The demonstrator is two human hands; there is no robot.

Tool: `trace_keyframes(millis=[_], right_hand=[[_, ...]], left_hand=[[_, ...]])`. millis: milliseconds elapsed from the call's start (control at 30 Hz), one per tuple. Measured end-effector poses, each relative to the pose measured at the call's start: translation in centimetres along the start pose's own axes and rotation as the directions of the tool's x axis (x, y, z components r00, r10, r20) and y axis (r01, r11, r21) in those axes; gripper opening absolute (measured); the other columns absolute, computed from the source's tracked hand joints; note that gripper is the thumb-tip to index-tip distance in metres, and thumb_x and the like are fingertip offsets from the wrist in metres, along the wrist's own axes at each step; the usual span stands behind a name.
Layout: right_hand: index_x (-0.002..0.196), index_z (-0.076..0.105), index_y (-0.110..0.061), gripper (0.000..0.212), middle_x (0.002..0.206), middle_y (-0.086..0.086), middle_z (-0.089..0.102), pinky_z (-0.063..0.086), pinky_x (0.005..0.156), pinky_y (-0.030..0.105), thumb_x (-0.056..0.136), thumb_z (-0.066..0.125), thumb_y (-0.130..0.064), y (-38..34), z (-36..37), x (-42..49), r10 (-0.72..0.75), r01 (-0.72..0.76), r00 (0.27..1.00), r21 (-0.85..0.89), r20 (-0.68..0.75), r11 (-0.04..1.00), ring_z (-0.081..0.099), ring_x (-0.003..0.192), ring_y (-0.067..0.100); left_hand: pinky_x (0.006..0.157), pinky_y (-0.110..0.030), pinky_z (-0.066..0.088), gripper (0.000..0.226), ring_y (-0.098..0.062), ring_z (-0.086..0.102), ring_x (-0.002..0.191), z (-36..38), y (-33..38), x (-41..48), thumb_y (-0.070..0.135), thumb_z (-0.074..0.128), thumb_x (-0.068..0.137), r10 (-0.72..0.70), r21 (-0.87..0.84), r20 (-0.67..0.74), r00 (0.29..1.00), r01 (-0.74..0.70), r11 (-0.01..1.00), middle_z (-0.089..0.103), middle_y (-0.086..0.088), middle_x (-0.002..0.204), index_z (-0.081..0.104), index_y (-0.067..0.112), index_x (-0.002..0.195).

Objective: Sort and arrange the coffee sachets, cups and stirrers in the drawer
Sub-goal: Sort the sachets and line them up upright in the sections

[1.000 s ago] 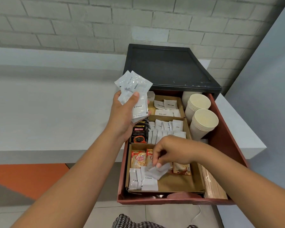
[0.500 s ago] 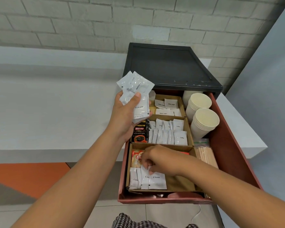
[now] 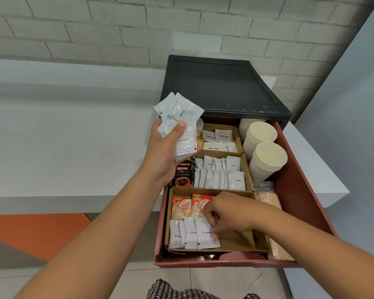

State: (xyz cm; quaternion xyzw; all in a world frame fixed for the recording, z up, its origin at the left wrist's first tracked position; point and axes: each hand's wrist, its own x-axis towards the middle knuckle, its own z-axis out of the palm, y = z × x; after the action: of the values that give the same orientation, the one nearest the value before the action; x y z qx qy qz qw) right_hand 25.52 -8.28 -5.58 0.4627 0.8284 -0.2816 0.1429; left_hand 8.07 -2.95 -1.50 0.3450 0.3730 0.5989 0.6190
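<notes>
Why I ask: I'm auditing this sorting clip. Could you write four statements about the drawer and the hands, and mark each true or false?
1. The left hand grips a bunch of loose Cream sachets. True.
2. The right hand rests on the paper cups. False: it is down in the front compartment, pinching the front-row Cream sachets.
3. The paper cups are stacked at the back right of the drawer. True.
4. The Coffee-mate sachets share a compartment with the White Sugar sachets. False: the Coffee-mate sachets are in the front compartment, just behind the front-row Cream sachets, and the White Sugar sachets are in the rearmost one.
</notes>
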Motion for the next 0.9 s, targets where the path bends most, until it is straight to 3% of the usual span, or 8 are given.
trace_keyframes(millis=[333, 467, 667, 800, 900], right_hand=[[0.075, 0.062, -0.015, 0.021, 0.072, -0.001, 0.067, 0.043, 0.062, 0.027, 0.079, 0.077, -0.03, -1.1, -0.1, 0.5, -0.033, 0.032, 0.999, 0.025, 0.026, 0.999, 0.056, 0.064, 0.009], [0.078, 0.066, -0.011, 0.015, 0.076, 0.002, 0.068, 0.046, 0.064, 0.03, 0.079, 0.073, -0.024, 0.8, -2.2, -1.2, 0.046, -0.048, 0.999, -0.133, -0.021, 0.99, 0.057, 0.07, 0.014], [0.078, 0.052, -0.02, 0.037, 0.089, 0.002, 0.061, 0.035, 0.056, 0.028, 0.074, 0.074, -0.05, 1.0, -0.6, -1.8, 0.108, -0.125, 0.992, -0.459, -0.063, 0.88, 0.053, 0.08, 0.019], [0.09, 0.062, -0.018, 0.038, 0.097, 0.004, 0.065, 0.038, 0.061, 0.03, 0.076, 0.072, -0.052, 1.5, -0.6, -1.5, 0.069, -0.147, 0.984, -0.52, -0.166, 0.841, 0.061, 0.088, 0.023], [0.082, 0.055, -0.02, 0.041, 0.087, 0.0, 0.06, 0.034, 0.055, 0.028, 0.072, 0.074, -0.055, 1.8, -0.7, -1.5, 0.091, -0.141, 0.988, -0.481, -0.127, 0.865, 0.054, 0.08, 0.019]], left_hand=[[0.068, -0.038, 0.06, 0.045, -0.026, 0.068, 0.109, 0.1, 0.1, -0.1, 0.018, 0.061, 0.096, 0.001, 0.0, 0.004, 1.0, -0.001, 1.0, 0.063, -0.009, 0.13, 0.043, 0.024, 0.137], [0.069, -0.039, 0.061, 0.044, -0.025, 0.069, 0.107, -0.2, 0.2, -0.1, 0.018, 0.062, 0.096, 0.001, -0.005, -0.016, 1.0, -0.001, 1.0, 0.064, -0.005, 0.129, 0.044, 0.027, 0.136], [0.071, -0.039, 0.061, 0.048, -0.028, 0.066, 0.113, 0.3, 0.0, 0.0, 0.019, 0.062, 0.096, -0.016, 0.011, -0.005, 1.0, 0.016, 1.0, 0.061, -0.009, 0.132, 0.042, 0.025, 0.139], [0.069, -0.039, 0.061, 0.048, -0.028, 0.066, 0.112, 0.4, 0.0, 0.0, 0.018, 0.062, 0.096, -0.017, 0.002, 0.004, 1.0, 0.017, 1.0, 0.062, -0.01, 0.132, 0.042, 0.024, 0.139], [0.068, -0.038, 0.06, 0.048, -0.027, 0.067, 0.111, 0.4, -0.1, -0.2, 0.018, 0.063, 0.095, -0.016, -0.004, 0.008, 1.0, 0.016, 1.0, 0.062, -0.01, 0.131, 0.042, 0.024, 0.139]])
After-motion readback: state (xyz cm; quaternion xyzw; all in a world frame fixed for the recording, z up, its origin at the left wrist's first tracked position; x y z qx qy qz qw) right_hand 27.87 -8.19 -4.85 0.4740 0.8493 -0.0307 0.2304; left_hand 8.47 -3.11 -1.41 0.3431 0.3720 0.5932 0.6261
